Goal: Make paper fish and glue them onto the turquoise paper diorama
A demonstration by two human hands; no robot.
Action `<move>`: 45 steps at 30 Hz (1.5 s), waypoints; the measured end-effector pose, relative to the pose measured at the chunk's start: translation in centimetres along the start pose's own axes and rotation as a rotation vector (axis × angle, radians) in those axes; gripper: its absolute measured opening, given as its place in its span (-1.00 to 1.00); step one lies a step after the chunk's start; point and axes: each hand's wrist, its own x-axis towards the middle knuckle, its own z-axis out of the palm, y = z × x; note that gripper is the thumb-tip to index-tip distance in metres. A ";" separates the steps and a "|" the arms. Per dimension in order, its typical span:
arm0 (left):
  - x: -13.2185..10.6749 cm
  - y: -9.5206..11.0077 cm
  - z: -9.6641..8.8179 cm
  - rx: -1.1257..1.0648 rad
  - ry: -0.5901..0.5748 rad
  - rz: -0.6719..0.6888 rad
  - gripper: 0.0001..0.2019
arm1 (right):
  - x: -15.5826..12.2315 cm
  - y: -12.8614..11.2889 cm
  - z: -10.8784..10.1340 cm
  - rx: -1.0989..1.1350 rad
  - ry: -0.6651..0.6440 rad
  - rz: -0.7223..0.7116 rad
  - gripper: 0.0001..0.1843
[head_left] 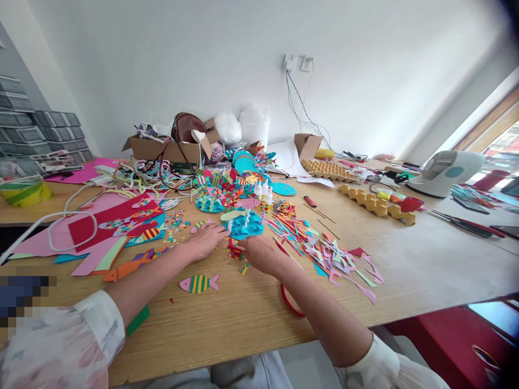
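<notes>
1. Left hand (206,241) is stretched out palm-down over the wood table (239,335), fingers reaching toward the left edge of the bumpy blue piece (245,227).
2. Right hand (261,253) is just to the right, fingers bent in by the red and yellow paper bits (234,249) on the near side of that blue piece.
3. Grip-wise, the fingertips are too small and tucked in to read, so I can't tell if either hand is pinching anything.
4. The blue piece sits mid-table, just beyond both hands, with white bottles (263,192) at its far right.
5. Nearer the edge there's a pink fish (199,283) with green and yellow stripes, lying flat, plus a red ring (290,303) partly under the right forearm.
6. Off to the right: a messy spread of paper scraps (338,259). Left: an orange fish (125,269) beside the left forearm.
</notes>
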 end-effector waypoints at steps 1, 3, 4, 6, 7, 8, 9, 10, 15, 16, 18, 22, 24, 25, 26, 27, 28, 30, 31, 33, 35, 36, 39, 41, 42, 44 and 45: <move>0.0 0.0 0.1 -0.007 0.007 0.002 -0.59 | -0.1 0.0 -0.1 -0.001 -0.001 0.000 -0.70; 0.2 -0.2 0.4 -0.020 0.017 0.008 -0.58 | -0.3 -0.1 -0.3 -0.003 -0.001 0.001 -0.71; 0.3 -0.3 0.5 -0.026 0.020 0.009 -0.56 | -0.4 -0.1 -0.4 -0.004 -0.001 0.002 -0.71; 0.5 -0.5 0.8 -0.034 0.020 0.009 -0.53 | -0.8 -0.2 -0.6 -0.004 0.001 -0.004 -0.70; 0.6 -0.6 0.9 -0.036 0.018 0.007 -0.51 | -1.1 -0.3 -0.6 -0.004 0.002 -0.012 -0.70; 0.7 -0.7 1.0 -0.037 0.016 0.003 -0.50 | -1.3 -0.4 -0.7 0.000 0.007 -0.020 -0.69; 0.8 -0.7 1.1 -0.037 0.014 -0.001 -0.50 | -1.6 -0.5 -0.7 0.008 0.014 -0.029 -0.69; 0.8 -0.8 1.1 -0.037 0.013 -0.005 -0.49 | -2.0 -0.7 -0.6 0.019 0.025 -0.038 -0.69; 0.8 -0.7 1.2 -0.039 0.012 -0.023 -0.45 | -4.0 -1.8 -0.8 0.135 0.068 -0.086 -0.68; 0.8 -0.7 1.2 -0.039 0.012 -0.026 -0.44 | -4.4 -2.0 -0.8 0.159 0.059 -0.072 -0.69; 0.7 -0.8 1.3 -0.040 0.016 -0.033 -0.44 | -5.0 -2.2 -0.8 0.199 0.042 -0.032 -0.71; 0.7 -0.8 1.6 -0.048 0.030 -0.036 -0.40 | -4.9 -1.6 -0.9 0.251 0.123 0.015 -0.70; 0.7 -0.8 1.7 -0.056 0.038 -0.036 -0.41 | -4.3 -1.0 -1.2 0.272 0.170 0.088 -0.69; 0.7 -0.8 1.7 -0.060 0.042 -0.037 -0.41 | -3.8 -0.7 -1.5 0.291 0.186 0.135 -0.69; 0.7 -0.8 1.7 -0.063 0.046 -0.039 -0.42 | -3.2 -0.4 -1.8 0.315 0.199 0.174 -0.70; 0.7 -0.8 1.8 -0.065 0.049 -0.041 -0.42 | -2.5 -0.2 -2.0 0.340 0.211 0.205 -0.71; 0.7 -0.8 1.8 -0.068 0.050 -0.043 -0.43 | -1.6 0.1 -2.2 0.371 0.221 0.227 -0.73; 0.7 -0.7 1.7 -0.073 0.051 -0.046 -0.43 | 0.3 0.5 -2.3 0.409 0.228 0.239 -0.76; 0.6 -0.6 1.7 -0.077 0.051 -0.045 -0.43 | 1.3 0.7 -2.1 0.424 0.225 0.242 -0.78; 0.6 -0.6 1.6 -0.086 0.051 -0.041 -0.43 | 3.2 0.9 -1.6 0.450 0.213 0.256 -0.80; 0.6 -0.6 1.6 -0.096 0.053 -0.036 -0.42 | 4.7 0.9 -0.9 0.468 0.213 0.281 -0.79; 0.6 -0.7 1.6 -0.102 0.054 -0.033 -0.42 | 5.4 0.9 -0.5 0.474 0.217 0.293 -0.77; 0.6 -0.8 1.5 -0.120 0.052 -0.026 -0.45 | 6.6 0.6 0.4 0.485 0.237 0.308 -0.73; 0.6 -0.8 1.4 -0.132 0.045 -0.021 -0.47 | 7.0 0.3 0.7 0.487 0.247 0.313 -0.72; 0.6 -0.7 1.3 -0.136 0.042 -0.021 -0.48 | 7.1 0.2 0.8 0.486 0.251 0.317 -0.71; 0.7 -0.6 1.0 -0.140 0.036 -0.027 -0.50 | 7.3 0.1 0.9 0.479 0.260 0.322 -0.71; 0.7 -0.5 0.9 -0.139 0.032 -0.032 -0.51 | 7.4 0.1 0.9 0.474 0.263 0.322 -0.71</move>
